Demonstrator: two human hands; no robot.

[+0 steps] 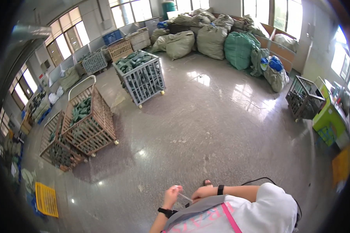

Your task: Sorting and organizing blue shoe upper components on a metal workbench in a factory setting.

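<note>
My left hand is held in front of my waist, fingers pinched on the end of a thin whitish strip. From there the strip slants down toward my right hand, which is curled close to my body at the edge of a grey cloth worn over a white shirt. What the right fingertips grip is too small and partly hidden to make out. Each wrist carries a black band.
Two brown slatted carts and a grey cart, filled with dark green pieces, stand on the left. Large stuffed sacks line the far wall. At right are a dark metal cage cart and a green bin; a yellow crate lies lower left.
</note>
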